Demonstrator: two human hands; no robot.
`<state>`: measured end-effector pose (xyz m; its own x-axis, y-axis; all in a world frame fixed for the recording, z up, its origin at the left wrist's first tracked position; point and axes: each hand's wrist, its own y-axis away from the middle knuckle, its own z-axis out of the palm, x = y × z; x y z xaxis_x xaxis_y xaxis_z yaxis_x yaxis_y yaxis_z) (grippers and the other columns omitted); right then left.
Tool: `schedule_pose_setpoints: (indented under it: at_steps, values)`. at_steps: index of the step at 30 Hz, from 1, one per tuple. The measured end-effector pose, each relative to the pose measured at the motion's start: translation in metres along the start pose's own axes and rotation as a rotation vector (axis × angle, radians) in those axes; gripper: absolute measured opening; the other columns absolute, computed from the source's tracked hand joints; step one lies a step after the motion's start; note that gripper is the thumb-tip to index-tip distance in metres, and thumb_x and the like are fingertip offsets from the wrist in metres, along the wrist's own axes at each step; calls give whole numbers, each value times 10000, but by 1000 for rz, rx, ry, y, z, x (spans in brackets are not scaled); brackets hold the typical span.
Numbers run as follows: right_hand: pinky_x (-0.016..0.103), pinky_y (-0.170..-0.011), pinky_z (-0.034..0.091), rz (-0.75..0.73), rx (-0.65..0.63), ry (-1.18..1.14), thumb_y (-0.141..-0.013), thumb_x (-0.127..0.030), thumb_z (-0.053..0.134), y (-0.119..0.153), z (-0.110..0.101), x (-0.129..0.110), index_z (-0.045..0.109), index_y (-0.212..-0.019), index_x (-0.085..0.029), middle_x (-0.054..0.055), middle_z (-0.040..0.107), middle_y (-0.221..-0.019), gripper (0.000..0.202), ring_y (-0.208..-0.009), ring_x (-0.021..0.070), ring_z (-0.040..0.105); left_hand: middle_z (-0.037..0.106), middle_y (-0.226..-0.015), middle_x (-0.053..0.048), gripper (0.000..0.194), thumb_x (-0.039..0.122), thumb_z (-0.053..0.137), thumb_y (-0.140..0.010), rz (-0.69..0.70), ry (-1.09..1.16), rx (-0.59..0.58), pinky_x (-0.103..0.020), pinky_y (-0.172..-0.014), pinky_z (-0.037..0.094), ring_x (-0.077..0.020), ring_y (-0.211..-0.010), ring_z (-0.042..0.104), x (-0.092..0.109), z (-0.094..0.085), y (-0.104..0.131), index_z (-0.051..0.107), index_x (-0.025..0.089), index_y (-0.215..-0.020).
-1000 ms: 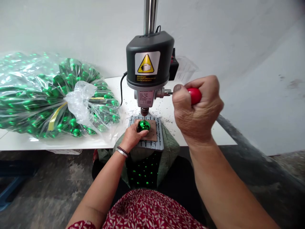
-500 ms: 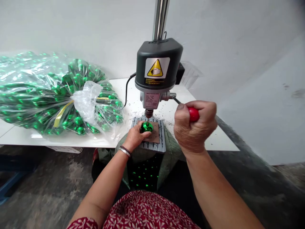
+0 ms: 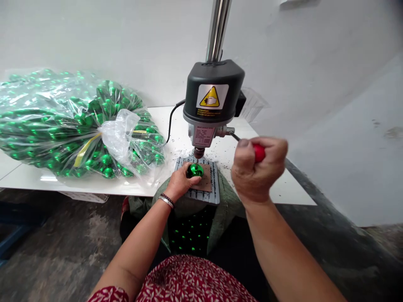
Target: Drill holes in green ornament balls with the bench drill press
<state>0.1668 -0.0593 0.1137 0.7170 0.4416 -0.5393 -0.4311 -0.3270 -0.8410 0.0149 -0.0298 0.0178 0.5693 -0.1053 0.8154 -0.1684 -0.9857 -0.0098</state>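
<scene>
My left hand (image 3: 181,182) is closed around the side of a shiny green ball (image 3: 197,170), thumb in front and fingers behind. The ball rests on a brown board (image 3: 206,184) on the grey slotted base (image 3: 215,195) of a drill press (image 3: 214,92). Right above the ball is the drill chuck (image 3: 199,152); whether the thin bit touches the ball I cannot tell. My right hand (image 3: 260,170) is wrapped around the red knob (image 3: 259,153) of the feed lever, to the right of the drill head.
A big clear plastic bag (image 3: 116,134) full of shiny green balls lies on the white table (image 3: 160,113) at left. Dark shavings dot the tabletop around the base. Below the table edge hangs an open green sack (image 3: 225,193) with green balls inside. A clear container (image 3: 253,100) stands behind the drill.
The camera view has shifted slightly, so everything sits a little lower and to the right. Both hands keep their grips on the ball and the lever knob.
</scene>
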Motion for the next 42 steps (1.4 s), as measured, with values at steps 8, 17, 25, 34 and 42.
schedule_pose_setpoints:
  at_steps: [8, 17, 25, 34, 42]
  values:
    - [213, -677, 309, 292, -232, 39, -860, -270, 557, -84, 18, -27, 359, -683, -170, -77, 342, -613, 284, -625, 22, 293, 671, -928, -10, 495, 286, 712, -706, 75, 126, -37, -255, -716, 487, -127, -735, 574, -7, -9, 24, 623, 181, -1181]
    - [236, -718, 317, 334, -214, 21, -866, -269, 540, -79, 20, -26, 356, -706, -177, -65, 390, -662, 261, -702, 37, 386, 666, -721, 4, 278, 318, 614, -757, 9, 160, -358, -222, -591, 449, -112, -611, 538, -25, -78, 65, 734, 189, -972]
    - [243, -702, 329, 288, -191, 21, -867, -272, 535, -77, 21, -22, 373, -715, -174, -66, 364, -646, 243, -671, 37, 370, 717, -808, -60, 211, 150, 495, -741, -93, -307, 381, -320, -856, 491, -222, -840, 651, -46, -110, 7, 699, 199, -714]
    - [221, -665, 342, 271, -216, -26, -874, -282, 560, -78, 18, -22, 364, -716, -169, -70, 368, -649, 276, -630, 25, 331, 722, -977, -146, 234, 192, 510, -828, -254, -269, 515, -312, -830, 498, -242, -930, 673, -59, -84, -46, 669, 116, -983]
    - [205, -702, 386, 235, -205, -118, -855, -325, 588, -76, 20, -16, 379, -731, -161, -82, 357, -652, 292, -630, 13, 343, 671, -1210, -269, 636, 302, 658, -827, -273, -483, 179, -436, -881, 491, -367, -1062, 680, -70, -74, -62, 493, 98, -1406]
